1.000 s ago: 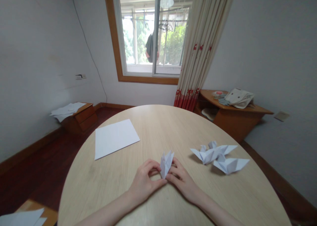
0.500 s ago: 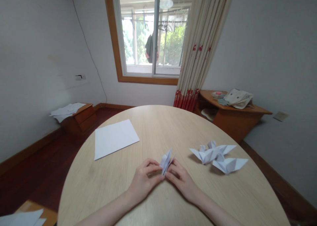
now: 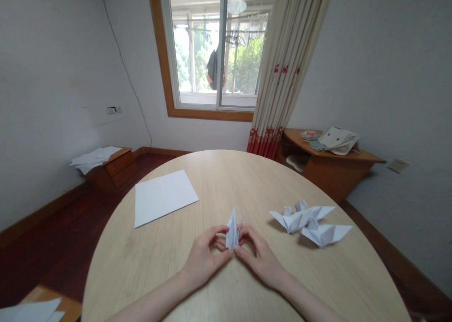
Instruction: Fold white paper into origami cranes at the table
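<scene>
Between my two hands stands a folded piece of white paper [image 3: 231,232], its pointed tip upward and a thin flap on its right side. My left hand [image 3: 206,252] pinches it from the left, thumb at the lower edge and fingers behind the side. From the right, my right hand [image 3: 259,253] grips it the same way, with the thumbs almost meeting at the bottom. Some of the fingertips are hidden behind the paper. To the right of my right hand lie several folded paper cranes [image 3: 323,236], bunched together with wings spread.
A stack of white paper [image 3: 165,198] lies on the round wooden table [image 3: 233,171], at the left. Beyond the table are a low cabinet [image 3: 115,169] with papers, a corner desk [image 3: 353,159] holding a cloth bag [image 3: 339,140], and a curtain [image 3: 278,77]. More sheets [image 3: 30,309] lie at lower left.
The folded paper has turned more upright, its tip shifting left, and its right flap now stands slightly apart. My fingers have adjusted around it while both hands stay in place.
</scene>
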A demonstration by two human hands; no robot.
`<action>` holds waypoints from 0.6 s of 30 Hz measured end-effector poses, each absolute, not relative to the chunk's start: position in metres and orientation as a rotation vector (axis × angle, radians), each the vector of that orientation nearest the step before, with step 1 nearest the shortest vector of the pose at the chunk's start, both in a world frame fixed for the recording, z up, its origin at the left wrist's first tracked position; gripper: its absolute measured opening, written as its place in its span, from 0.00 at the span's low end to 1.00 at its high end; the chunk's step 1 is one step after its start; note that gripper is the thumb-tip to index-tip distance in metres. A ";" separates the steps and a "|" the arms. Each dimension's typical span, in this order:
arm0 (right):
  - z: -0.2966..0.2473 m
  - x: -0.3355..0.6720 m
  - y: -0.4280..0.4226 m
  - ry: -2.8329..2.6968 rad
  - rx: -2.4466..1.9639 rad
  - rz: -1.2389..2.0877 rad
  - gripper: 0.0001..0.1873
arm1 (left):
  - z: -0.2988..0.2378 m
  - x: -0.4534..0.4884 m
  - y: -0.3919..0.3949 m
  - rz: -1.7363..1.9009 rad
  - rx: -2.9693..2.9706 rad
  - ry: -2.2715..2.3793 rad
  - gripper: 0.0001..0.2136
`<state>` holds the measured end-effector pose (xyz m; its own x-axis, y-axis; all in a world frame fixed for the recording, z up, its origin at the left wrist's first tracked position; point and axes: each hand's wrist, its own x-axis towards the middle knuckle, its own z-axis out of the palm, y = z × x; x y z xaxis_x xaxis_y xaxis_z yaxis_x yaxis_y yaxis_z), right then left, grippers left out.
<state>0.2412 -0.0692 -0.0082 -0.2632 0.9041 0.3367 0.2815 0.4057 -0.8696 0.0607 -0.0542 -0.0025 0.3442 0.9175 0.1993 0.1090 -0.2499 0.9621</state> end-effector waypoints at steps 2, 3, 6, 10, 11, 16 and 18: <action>-0.007 0.241 -0.070 -1.752 -1.011 0.915 0.11 | -0.002 0.062 -0.054 1.026 1.610 0.936 0.17; -0.007 0.241 -0.070 -1.752 -1.003 0.925 0.12 | -0.002 0.062 -0.054 1.026 1.608 0.937 0.17; -0.005 0.241 -0.071 -1.782 -0.984 0.915 0.13 | -0.005 0.063 -0.053 1.021 1.619 0.934 0.17; -0.004 0.242 -0.070 -1.795 -0.980 0.902 0.11 | -0.005 0.062 -0.051 0.999 1.587 0.911 0.17; -0.004 0.243 -0.070 -1.796 -0.983 0.895 0.10 | -0.005 0.061 -0.051 0.996 1.571 0.907 0.16; -0.006 0.243 -0.068 -1.797 -1.029 0.889 0.08 | -0.004 0.060 -0.051 1.027 1.528 0.896 0.11; -0.007 0.243 -0.068 -1.778 -1.038 0.918 0.08 | -0.005 0.059 -0.050 1.026 1.523 0.877 0.12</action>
<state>0.2425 -0.0683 -0.0066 -0.2851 0.9084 0.3058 0.2768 0.3834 -0.8811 0.0593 -0.0503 -0.0051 0.3628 0.9179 0.1606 0.0161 -0.1784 0.9838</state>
